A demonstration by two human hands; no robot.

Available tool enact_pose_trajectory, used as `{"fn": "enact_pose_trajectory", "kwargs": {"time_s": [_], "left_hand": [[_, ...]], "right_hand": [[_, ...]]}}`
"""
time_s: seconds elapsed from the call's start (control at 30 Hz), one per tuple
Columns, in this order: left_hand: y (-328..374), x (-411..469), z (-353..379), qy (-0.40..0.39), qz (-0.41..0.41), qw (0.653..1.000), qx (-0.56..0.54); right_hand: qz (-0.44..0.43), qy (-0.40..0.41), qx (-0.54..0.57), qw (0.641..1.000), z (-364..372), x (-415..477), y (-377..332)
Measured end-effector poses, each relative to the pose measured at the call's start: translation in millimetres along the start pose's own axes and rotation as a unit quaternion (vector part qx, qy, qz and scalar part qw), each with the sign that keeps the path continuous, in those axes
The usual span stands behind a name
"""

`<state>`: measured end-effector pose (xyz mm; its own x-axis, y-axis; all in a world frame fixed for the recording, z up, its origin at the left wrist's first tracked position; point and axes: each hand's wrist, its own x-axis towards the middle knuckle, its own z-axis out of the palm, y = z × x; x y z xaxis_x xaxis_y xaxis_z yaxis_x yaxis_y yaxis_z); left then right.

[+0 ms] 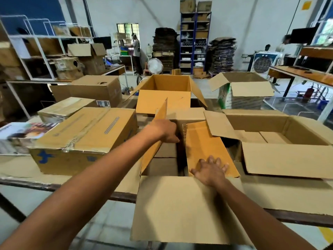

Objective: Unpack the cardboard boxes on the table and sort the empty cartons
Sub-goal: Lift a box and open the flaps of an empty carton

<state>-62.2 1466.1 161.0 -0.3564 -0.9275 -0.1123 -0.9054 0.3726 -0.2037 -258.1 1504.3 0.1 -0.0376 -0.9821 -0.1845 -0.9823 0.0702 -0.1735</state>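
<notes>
While I watch, open box (180, 210) sits at table's (27, 184) near edge | right hand (210, 170) presses its right flap (203, 147), fingers spread flat | left hand (166, 130) reaches inside, fingers apparently hidden; grip: cannot tell.

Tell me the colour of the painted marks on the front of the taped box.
Blue marks on the taped box, seen in the head view.
</notes>
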Motion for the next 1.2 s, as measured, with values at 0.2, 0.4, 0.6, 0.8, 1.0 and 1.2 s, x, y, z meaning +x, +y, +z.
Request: {"fn": "enact_pose_trajectory", "kwargs": {"time_s": [0.2, 0.4, 0.6, 0.8, 1.0, 1.2], "left_hand": [[-63, -28, 16, -0.014, -0.152, 0.988, 0.018], [-100, -41, 113, -0.085, -0.209, 0.964, -0.138], [-62, -37, 164, -0.019, -0.214, 0.957, -0.195], [-11, -20, 177, 0.015, -0.258, 0.94, -0.223], [26, 0, 185, 0.035, -0.251, 0.809, -0.53], [5, -6, 167, 0.102, -0.253, 0.819, -0.505]], "right_hand": [[0.064, -0.007, 0.015, 0.998, 4, 12, -21], [0.089, -0.048, 0.013, 0.995, 4, 21, -29], [0.098, -0.048, 0.029, 0.994, 5, 18, -21], [0.132, -0.044, 0.027, 0.99, 3, 11, 7], [0.166, -0.056, 0.007, 0.985, -1, 4, 46], [0.163, -0.076, 0.028, 0.983, -14, 6, 24]]}}
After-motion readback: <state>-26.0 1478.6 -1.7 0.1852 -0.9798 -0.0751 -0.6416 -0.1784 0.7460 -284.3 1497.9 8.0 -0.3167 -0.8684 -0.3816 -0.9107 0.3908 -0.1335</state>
